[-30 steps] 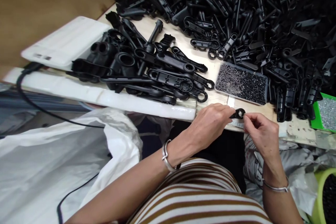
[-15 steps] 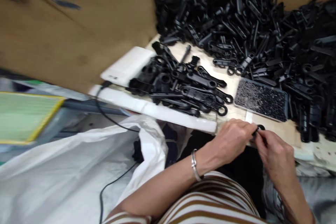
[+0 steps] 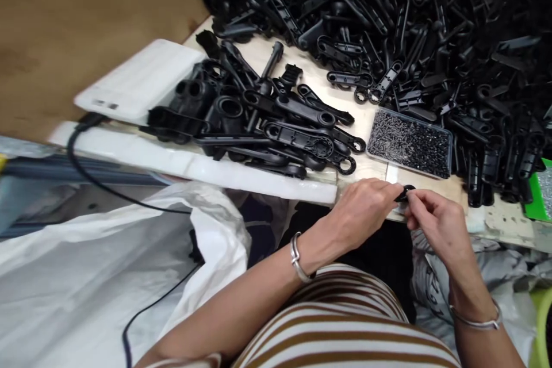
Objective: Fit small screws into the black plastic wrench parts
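My left hand (image 3: 360,213) is closed around a black plastic part (image 3: 405,192), whose ring-shaped end shows between my hands. My right hand (image 3: 437,224) is pinched at that ring end; anything small between its fingertips is hidden. Both hands are at the table's front edge, just below a clear box (image 3: 409,142) of small dark pieces. Left of the box lies a group of black plastic arms with ring ends (image 3: 297,141). A far larger heap of similar black parts (image 3: 366,11) fills the back.
A white flat device (image 3: 138,80) with a black cable (image 3: 92,169) lies at the left, behind a white padded edge strip (image 3: 194,164). A white sack (image 3: 107,276) hangs below. A green tray (image 3: 535,195) is at the far right.
The view has shifted, so the table's things appear further left, and the green tray has come into sight. My hands remain together at the black part, with the right hand's fingers slightly changed.
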`<state>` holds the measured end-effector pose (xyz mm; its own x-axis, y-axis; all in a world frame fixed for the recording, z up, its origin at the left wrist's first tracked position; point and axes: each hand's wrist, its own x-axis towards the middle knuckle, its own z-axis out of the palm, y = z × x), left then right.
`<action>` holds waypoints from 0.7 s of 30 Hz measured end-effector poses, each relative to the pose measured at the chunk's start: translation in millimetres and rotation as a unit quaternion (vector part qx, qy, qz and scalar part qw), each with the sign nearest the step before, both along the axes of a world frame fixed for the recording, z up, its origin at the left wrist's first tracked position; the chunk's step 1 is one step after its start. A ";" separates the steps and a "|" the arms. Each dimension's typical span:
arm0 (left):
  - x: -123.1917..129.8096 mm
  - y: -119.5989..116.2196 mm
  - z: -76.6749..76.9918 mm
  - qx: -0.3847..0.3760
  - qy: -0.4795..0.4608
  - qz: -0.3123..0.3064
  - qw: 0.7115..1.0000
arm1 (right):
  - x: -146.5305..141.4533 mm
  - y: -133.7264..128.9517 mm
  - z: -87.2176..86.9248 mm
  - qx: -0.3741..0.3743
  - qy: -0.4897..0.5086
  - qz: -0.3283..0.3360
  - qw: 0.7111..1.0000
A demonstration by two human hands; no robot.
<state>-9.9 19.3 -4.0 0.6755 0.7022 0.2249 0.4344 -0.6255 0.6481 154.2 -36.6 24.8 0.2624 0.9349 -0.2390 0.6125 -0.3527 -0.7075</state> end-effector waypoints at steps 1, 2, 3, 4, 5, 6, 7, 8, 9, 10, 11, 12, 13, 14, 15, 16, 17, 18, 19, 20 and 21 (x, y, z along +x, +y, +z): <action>0.0 0.0 0.2 0.001 0.000 -0.002 1.000 | -1.9 0.4 1.3 -0.001 -0.031 0.005 1.000; -0.1 -0.1 0.3 0.003 -0.001 -0.001 1.000 | -4.0 0.9 2.6 -0.002 -0.059 0.010 0.998; -0.1 0.0 0.1 0.004 -0.002 0.000 1.000 | -6.0 1.3 3.9 -0.003 -0.081 0.016 0.997; -0.1 0.0 -0.3 0.005 -0.002 0.002 1.000 | -7.8 1.7 5.4 -0.003 -0.097 0.022 0.995; -0.1 0.1 -0.7 0.006 -0.002 0.003 1.000 | -9.2 2.1 6.7 -0.003 -0.108 0.027 0.994; -0.1 0.2 -1.2 0.009 -0.002 0.003 1.000 | -10.1 2.5 8.0 -0.005 -0.117 0.033 0.993; -0.2 0.3 -1.6 0.012 -0.003 0.003 1.000 | -10.6 2.8 9.2 -0.006 -0.123 0.037 0.992; -0.3 0.4 -1.8 0.017 -0.004 0.001 1.000 | -10.5 3.1 10.3 -0.008 -0.130 0.040 0.991; -0.5 0.5 -1.8 0.022 -0.004 -0.002 1.000 | -10.0 3.3 11.3 -0.010 -0.138 0.045 0.989; -0.7 0.5 -1.6 0.026 -0.005 -0.005 1.000 | -9.4 3.6 12.3 -0.011 -0.147 0.051 0.988; -0.9 0.5 -1.3 0.028 -0.006 -0.007 1.000 | -9.0 4.0 13.3 -0.012 -0.156 0.061 0.986; -1.1 0.4 -0.9 0.030 -0.007 -0.010 0.999 | -9.1 4.3 14.1 -0.015 -0.166 0.074 0.983; -1.3 0.1 -0.6 0.029 -0.008 -0.013 0.999 | -10.0 4.6 14.7 -0.019 -0.178 0.089 0.980; -1.5 -0.2 -0.4 0.028 -0.009 -0.014 0.999 | -11.9 4.9 15.0 -0.022 -0.197 0.106 0.974; -1.6 -0.6 -0.4 0.028 -0.012 -0.016 0.999 | -14.8 4.9 14.9 -0.025 -0.227 0.123 0.966; -1.7 -1.1 -0.6 0.029 -0.014 -0.018 0.999 | -18.6 4.9 14.4 -0.028 -0.266 0.139 0.953; -1.7 -1.6 -1.0 0.031 -0.017 -0.017 0.999 | -22.8 4.8 13.4 -0.031 -0.313 0.151 0.937; -1.7 -2.1 -1.6 0.035 -0.020 -0.013 0.999 | -26.8 4.7 12.2 -0.032 -0.359 0.158 0.919; -1.7 -2.5 -2.4 0.040 -0.022 -0.010 0.999 | -29.8 4.8 10.7 -0.032 -0.394 0.160 0.905; -1.6 -2.9 -3.4 0.045 -0.023 -0.006 0.999 | -31.3 4.8 9.0 -0.030 -0.408 0.158 0.899; -1.5 -3.3 -4.7 0.049 -0.025 -0.003 0.998 | -30.7 4.9 7.2 -0.025 -0.397 0.149 0.905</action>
<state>-11.5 16.1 -8.7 0.6661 0.6706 0.3265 0.3989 -0.6902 0.6037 123.5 -31.7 32.0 0.1070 0.9858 -0.1295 0.9942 -0.1068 0.0087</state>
